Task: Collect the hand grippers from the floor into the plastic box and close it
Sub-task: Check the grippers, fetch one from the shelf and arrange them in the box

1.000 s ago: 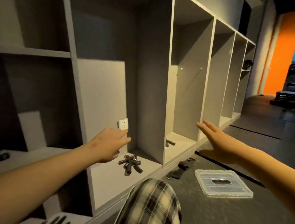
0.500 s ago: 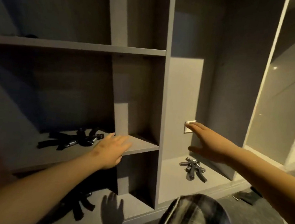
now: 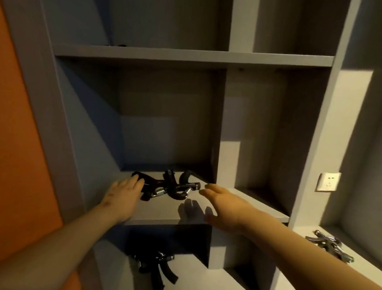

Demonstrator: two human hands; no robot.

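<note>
A tangle of black hand grippers with metal springs (image 3: 170, 188) lies on the middle grey shelf (image 3: 164, 209). My left hand (image 3: 124, 191) reaches onto that shelf with straight fingers, its fingertips at the pile's left end. My right hand (image 3: 221, 200) hovers just right of the pile, fingers extended and holding nothing. More black hand grippers (image 3: 156, 269) lie on the shelf below. A silvery set of hand grippers (image 3: 329, 246) rests on the low ledge at the right. The plastic box is out of view.
The grey shelving unit has a vertical divider (image 3: 218, 147) right of the pile and a shelf board above (image 3: 192, 57). An orange wall (image 3: 8, 130) stands at the left. A white wall socket (image 3: 327, 182) sits on the right panel.
The view has swung left to the darker shelf bay. Both hands have moved onto the middle shelf, either side of the black hand grippers. The box and floor have left the view.
</note>
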